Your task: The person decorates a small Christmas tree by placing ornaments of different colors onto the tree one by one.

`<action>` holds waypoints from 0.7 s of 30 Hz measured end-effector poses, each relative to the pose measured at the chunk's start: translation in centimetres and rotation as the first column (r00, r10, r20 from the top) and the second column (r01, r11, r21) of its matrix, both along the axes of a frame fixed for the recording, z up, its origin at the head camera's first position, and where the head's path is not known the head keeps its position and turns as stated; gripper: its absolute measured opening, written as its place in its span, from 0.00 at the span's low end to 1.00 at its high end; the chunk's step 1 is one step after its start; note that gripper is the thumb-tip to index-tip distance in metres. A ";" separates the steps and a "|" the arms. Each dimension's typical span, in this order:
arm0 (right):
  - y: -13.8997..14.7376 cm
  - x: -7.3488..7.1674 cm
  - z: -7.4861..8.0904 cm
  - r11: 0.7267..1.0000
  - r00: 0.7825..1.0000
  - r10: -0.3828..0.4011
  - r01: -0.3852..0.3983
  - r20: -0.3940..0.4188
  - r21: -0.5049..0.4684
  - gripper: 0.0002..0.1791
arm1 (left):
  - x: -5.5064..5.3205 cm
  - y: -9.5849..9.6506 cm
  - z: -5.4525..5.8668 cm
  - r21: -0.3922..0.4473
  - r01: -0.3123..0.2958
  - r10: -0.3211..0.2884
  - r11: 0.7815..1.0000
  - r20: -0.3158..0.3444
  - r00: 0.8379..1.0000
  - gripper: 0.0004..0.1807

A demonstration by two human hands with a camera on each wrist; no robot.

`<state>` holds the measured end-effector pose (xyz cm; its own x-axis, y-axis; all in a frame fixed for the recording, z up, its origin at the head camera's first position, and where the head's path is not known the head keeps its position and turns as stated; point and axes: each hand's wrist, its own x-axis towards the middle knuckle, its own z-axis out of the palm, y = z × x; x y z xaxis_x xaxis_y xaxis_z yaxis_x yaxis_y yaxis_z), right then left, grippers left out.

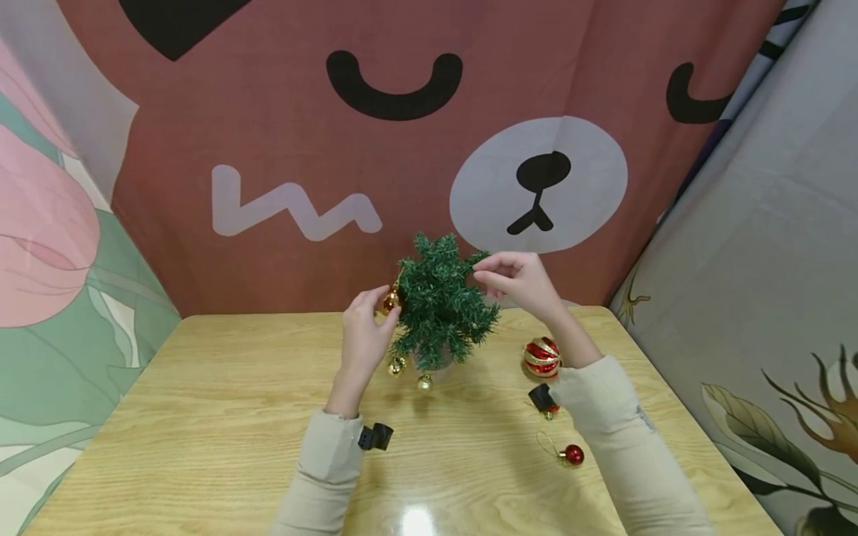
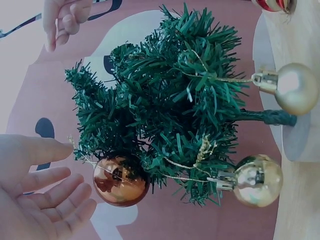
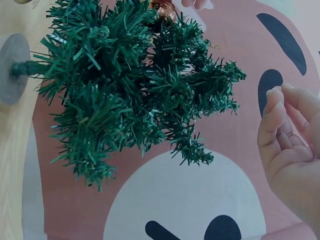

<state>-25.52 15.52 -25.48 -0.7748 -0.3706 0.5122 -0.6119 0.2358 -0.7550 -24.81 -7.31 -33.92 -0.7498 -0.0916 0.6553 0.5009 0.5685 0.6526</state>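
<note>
Bench (image 1: 255,417) across lower half of head view
Tree (image 1: 442,301) upright, centre of frame
Right hand (image 1: 521,283) right of tree, fingertips together, grip closed with nothing visible in it
Left hand (image 1: 364,327) left of tree, grip released, fingers relaxed
Striped bauble (image 1: 541,357) on bench, right of centre
Copper bauble (image 2: 120,184) at tree's left side, by left hand; secure or not, cannot tell
Step seems to be hanging copper bauble; next move likely calls for checking its hold, then easing fingers clear
</note>
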 end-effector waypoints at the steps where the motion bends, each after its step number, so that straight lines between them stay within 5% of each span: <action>1: 0.2 0.1 -0.2 1.000 1.000 -0.003 0.003 0.001 -0.010 0.06 | 0.0 0.0 0.0 -0.001 -0.002 0.002 1.000 -0.004 1.000 0.17; 11: 2.4 2.0 -1.9 0.997 0.998 -0.066 0.066 -0.006 -0.046 0.05 | 0.3 0.7 0.4 -0.048 0.036 -0.038 0.998 -0.045 0.998 0.14; 21: 6.2 2.6 -6.7 0.988 0.984 -0.154 0.155 0.090 -0.007 0.07 | 0.2 1.5 0.7 -0.071 0.078 -0.080 0.994 -0.029 0.996 0.15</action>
